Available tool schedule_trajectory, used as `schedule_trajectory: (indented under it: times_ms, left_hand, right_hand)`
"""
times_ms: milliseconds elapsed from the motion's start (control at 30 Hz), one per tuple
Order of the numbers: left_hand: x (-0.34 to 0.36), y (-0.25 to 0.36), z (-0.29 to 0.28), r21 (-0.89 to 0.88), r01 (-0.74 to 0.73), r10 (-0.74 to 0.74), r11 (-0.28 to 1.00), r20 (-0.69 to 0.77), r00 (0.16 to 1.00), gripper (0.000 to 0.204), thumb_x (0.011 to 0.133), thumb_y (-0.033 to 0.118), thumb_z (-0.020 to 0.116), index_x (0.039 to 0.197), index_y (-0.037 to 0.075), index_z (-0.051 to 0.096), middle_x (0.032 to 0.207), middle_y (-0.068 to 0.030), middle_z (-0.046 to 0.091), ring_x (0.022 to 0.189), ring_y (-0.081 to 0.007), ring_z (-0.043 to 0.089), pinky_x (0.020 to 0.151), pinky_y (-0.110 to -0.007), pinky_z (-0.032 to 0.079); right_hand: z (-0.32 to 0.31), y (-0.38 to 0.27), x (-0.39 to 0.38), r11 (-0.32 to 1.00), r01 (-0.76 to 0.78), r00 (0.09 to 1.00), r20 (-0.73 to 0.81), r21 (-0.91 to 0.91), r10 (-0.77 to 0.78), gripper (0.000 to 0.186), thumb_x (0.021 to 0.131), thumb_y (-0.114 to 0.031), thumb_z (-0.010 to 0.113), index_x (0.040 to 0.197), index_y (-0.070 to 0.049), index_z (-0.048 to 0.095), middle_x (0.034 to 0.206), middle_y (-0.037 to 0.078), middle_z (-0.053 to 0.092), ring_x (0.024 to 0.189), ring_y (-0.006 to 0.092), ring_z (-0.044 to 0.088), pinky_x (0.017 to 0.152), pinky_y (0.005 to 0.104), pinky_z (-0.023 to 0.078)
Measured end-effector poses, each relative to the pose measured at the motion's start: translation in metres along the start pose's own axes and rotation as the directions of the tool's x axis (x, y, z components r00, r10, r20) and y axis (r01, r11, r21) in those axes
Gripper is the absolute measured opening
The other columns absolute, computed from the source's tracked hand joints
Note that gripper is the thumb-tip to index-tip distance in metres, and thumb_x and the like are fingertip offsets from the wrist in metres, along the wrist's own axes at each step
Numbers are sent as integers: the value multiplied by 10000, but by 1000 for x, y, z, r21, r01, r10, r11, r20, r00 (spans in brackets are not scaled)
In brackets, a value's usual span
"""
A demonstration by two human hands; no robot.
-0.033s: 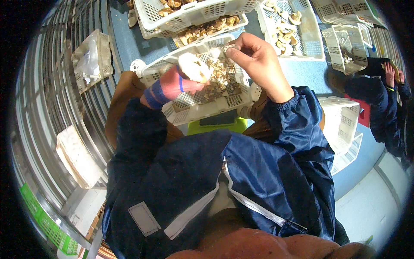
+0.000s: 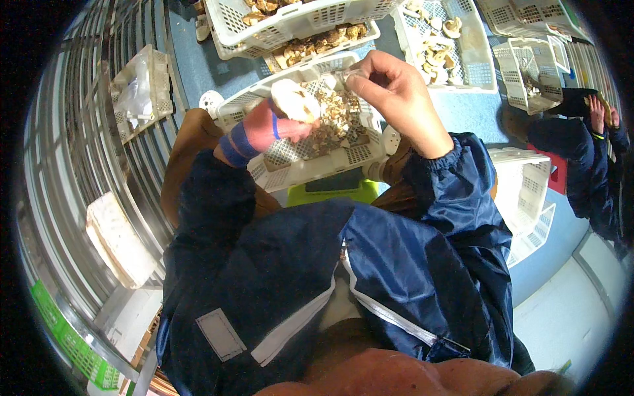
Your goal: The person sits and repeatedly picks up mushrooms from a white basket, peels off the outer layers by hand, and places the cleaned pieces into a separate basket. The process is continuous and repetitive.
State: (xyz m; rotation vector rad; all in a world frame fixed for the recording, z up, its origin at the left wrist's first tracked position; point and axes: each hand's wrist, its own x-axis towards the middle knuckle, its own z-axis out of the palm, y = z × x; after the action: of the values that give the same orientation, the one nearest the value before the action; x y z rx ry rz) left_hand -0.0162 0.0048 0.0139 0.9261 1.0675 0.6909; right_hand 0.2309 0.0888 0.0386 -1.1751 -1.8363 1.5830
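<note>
Blue floor [image 2: 470, 112] here, metal slats [image 2: 56, 145] alongside; over a perforated crate [image 2: 317, 173], the left hand [image 2: 261, 131] grips a pale mushroom [image 2: 294, 100], the right hand [image 2: 395, 87] pinches something indistinct.

The left hand [image 2: 266, 129] shifted slightly — the pale mushroom [image 2: 294, 101] it gripped moved a touch up and leftward.

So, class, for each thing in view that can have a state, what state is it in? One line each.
Left hand: closed on a pale mushroom
Right hand: thumb and fingers pinched together on a small thing, too unclear to name
Front crate: open-topped, holding loose trimmings
Upper-right crate: open-topped, partly filled with pale pieces
Jacket: partly unzipped at the neck
</note>
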Motion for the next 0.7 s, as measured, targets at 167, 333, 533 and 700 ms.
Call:
schedule_trajectory:
  times_ms: [167,333,533,700]
  left_hand:
    - [9,-14,-24,235,-133,112,963,98,989,218,905,179,679,1012,-9,706,770,-58,690,645,-116,608,583,-269,481]
    - [11,-31,-24,311,-239,224,920,84,971,231,928,216,664,950,-11,702,748,-65,684,647,-141,625,591,-285,485]
    - [4,-17,-7,161,-38,37,986,6,999,244,926,235,679,890,-4,710,740,-67,681,643,-147,628,593,-288,484]
    - [4,-38,-19,-50,44,-44,998,-8,999,244,905,223,718,1001,1,694,782,-54,686,630,-131,613,589,-283,480]
  right_hand:
    - [-6,-15,-8,931,364,889,297,0,-348,162,886,-70,734,801,-15,608,857,50,626,812,177,600,758,315,481]
    - [11,-19,-7,777,623,781,119,-92,-613,130,862,-46,730,806,-17,617,1022,106,684,962,282,657,822,365,514]
    - [14,-18,-8,711,664,746,137,-230,-652,99,871,-41,716,838,-4,631,1003,123,702,904,308,680,794,376,544]
    - [12,-19,-11,793,581,813,186,-184,-552,76,896,-49,699,870,1,649,970,127,728,905,302,711,797,356,553]
